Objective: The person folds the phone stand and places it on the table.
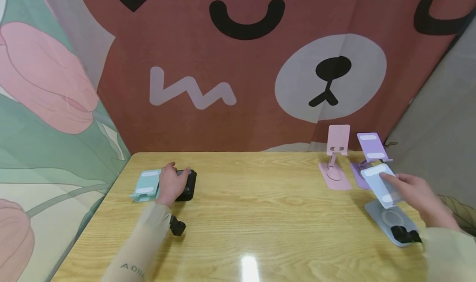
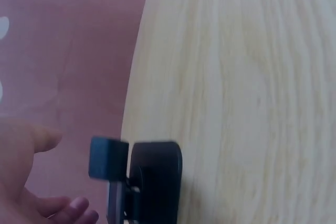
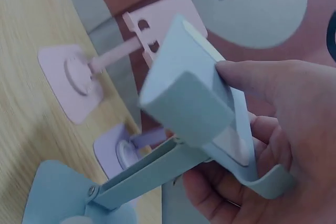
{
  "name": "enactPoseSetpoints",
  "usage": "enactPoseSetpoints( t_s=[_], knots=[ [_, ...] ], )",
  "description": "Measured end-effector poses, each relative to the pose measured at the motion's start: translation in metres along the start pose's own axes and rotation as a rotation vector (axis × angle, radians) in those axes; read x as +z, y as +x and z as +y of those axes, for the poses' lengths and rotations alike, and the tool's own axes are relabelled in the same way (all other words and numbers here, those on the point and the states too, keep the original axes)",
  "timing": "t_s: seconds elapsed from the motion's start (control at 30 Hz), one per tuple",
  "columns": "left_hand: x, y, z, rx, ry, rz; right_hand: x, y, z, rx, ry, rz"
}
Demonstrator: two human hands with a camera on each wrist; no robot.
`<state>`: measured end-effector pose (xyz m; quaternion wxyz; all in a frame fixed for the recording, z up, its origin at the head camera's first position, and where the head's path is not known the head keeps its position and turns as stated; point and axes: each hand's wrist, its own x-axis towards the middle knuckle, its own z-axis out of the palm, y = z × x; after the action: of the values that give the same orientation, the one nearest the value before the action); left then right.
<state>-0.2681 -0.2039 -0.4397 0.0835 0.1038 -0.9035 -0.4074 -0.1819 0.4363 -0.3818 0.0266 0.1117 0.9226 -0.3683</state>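
Observation:
At the right side of the table, my right hand grips the upper plate of a light blue phone stand. Its thumb lies on the plate's face and the other fingers curl behind. In the right wrist view the stand's arm is raised and its base rests on the wood. On the left, my left hand is over a black phone stand, its fingers loosely spread. The left wrist view shows these fingers beside the black stand, not curled round it. A folded teal phone stand lies just left of that hand.
Behind the light blue stand, a pink phone stand and a purple phone stand stand raised near the table's back right corner. A printed cloth hangs along the back edge of the wooden table.

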Motion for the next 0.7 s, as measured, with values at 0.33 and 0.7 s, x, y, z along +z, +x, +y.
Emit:
enactPoseSetpoints(
  t_s=[0.33, 0.7],
  knots=[
    [0.009, -0.013, 0.022, 0.057, -0.065, -0.024, 0.018, 0.002, -0.036, -0.089, 0.039, -0.026],
    [0.027, -0.025, 0.032, 0.079, -0.146, -0.067, 0.044, 0.002, -0.079, -0.21, 0.101, 0.012]
  ],
)
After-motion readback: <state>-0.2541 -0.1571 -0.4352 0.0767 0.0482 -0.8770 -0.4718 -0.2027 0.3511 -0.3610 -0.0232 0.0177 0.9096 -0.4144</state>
